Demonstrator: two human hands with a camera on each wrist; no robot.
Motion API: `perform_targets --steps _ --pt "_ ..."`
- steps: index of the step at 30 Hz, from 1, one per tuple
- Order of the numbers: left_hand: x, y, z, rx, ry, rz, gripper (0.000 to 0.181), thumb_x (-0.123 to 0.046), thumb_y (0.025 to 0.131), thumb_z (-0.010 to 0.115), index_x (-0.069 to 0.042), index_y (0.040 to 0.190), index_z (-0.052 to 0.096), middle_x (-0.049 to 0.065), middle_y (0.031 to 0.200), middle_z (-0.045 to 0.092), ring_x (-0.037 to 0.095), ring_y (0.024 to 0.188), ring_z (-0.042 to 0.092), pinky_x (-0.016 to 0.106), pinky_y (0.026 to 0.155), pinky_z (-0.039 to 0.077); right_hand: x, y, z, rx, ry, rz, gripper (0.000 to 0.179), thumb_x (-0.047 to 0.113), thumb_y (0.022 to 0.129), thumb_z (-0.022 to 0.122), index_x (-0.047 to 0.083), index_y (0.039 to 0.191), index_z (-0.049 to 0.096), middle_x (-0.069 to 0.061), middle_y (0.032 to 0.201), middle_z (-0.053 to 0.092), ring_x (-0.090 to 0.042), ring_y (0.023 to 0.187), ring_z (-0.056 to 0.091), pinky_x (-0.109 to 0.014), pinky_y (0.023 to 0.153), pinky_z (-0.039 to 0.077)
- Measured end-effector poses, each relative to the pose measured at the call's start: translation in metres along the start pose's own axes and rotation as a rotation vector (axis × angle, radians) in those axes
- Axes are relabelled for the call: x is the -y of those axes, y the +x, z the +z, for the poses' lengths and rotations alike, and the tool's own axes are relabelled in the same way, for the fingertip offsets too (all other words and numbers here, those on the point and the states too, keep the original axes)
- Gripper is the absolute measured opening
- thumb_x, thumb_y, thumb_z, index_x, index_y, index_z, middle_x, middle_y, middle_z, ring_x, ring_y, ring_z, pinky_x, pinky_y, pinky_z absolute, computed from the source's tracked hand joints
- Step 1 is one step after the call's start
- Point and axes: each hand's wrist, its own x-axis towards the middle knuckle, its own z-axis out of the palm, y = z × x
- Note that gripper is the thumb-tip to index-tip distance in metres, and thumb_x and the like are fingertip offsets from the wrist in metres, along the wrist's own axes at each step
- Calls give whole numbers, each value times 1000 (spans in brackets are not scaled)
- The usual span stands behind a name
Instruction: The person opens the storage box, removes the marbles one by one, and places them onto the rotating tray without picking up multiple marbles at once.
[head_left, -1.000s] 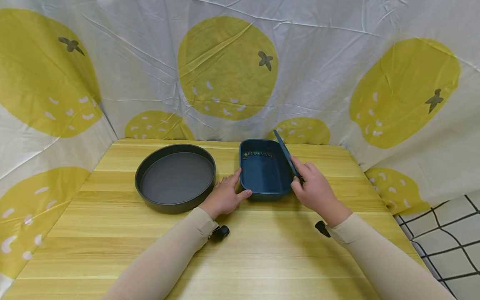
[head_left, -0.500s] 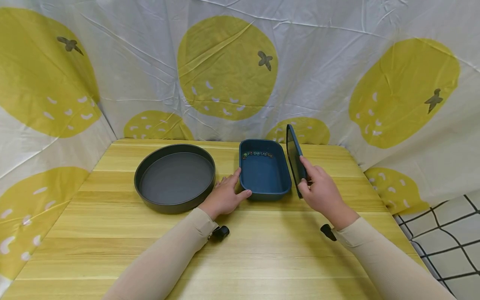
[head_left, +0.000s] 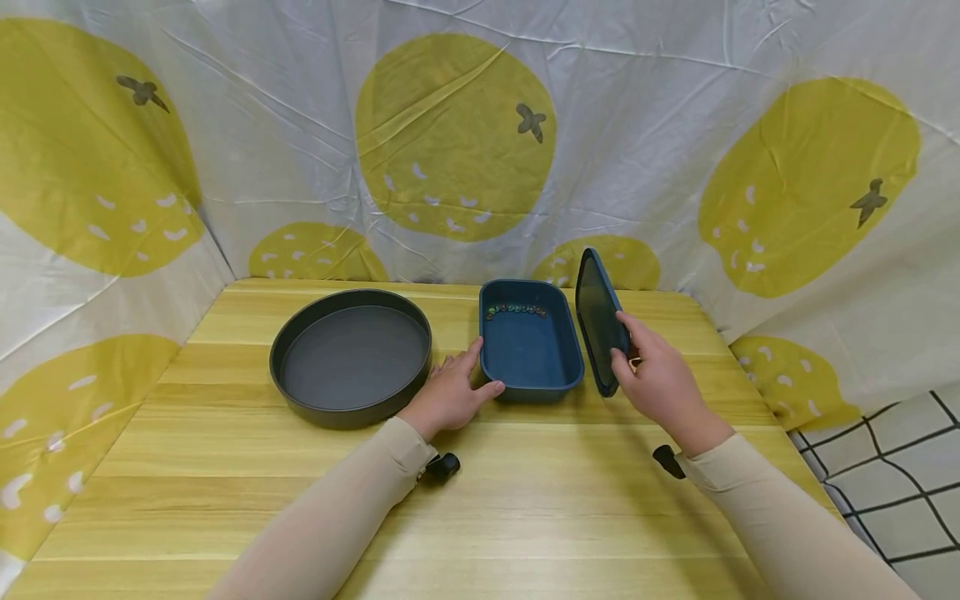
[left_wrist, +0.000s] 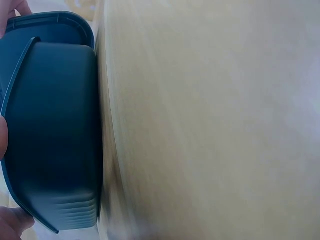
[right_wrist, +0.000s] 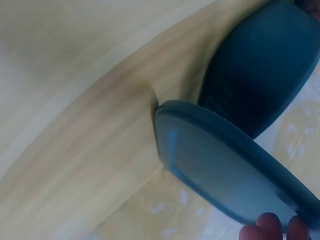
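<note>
A dark blue rectangular container [head_left: 529, 354] stands on the table without its lid on. A curved row of several small, shiny, colourful beads [head_left: 516, 309] shows at its far end. My left hand [head_left: 448, 396] rests against its near left corner, fingers along the left side and thumb at the front rim; the left wrist view shows fingertips [left_wrist: 14, 222] on the container's rim. To the right of the container, my right hand [head_left: 660, 379] grips the matching blue lid [head_left: 597, 325] by its right edge. The lid is tilted nearly upright, apart from the container in the head view.
A round dark grey pan [head_left: 352, 358] stands left of the container, close to my left hand. Behind the wooden table [head_left: 525, 517] hangs a white curtain [head_left: 637, 125] with yellow fruit prints. A black-and-white checked cloth [head_left: 892, 475] lies beyond the right edge.
My right hand has carried the lid rightward, away from the container's right rim, and turned it so its face shows more. My left hand, the container and the pan have stayed put.
</note>
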Motion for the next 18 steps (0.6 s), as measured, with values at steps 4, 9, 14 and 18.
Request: perform_targets --steps 4,9,14,18 --pt "0 0 0 -3 2 -2 91 -62 103 57 -33 171 6 5 177 21 40 164 12 56 134 5 -4 -1 -4 17 -29 13 62 7 101 64 -5 157 42 -25 106 73 -32 85 72 -32 58 49" --pt "-1 -1 0 -8 -2 2 90 -61 103 58 -32 171 7 6 176 22 41 164 12 56 134 5 -9 -4 -9 46 -52 36 70 8 102 64 -5 163 32 -31 111 73 -34 84 73 -32 56 48" --pt "-1 -1 0 -9 -5 7 90 -60 103 58 -31 171 8 7 176 22 41 164 13 57 133 5 -17 -5 -12 51 -83 56 73 12 103 64 -4 164 28 -31 102 75 -31 74 72 -30 50 43" --pt "0 -1 0 -7 -2 7 89 -60 103 58 -32 171 8 7 176 23 41 164 13 57 133 5 -22 -6 -14 47 -120 75 74 13 102 66 -6 163 29 -26 87 75 -23 60 65 -30 47 43"
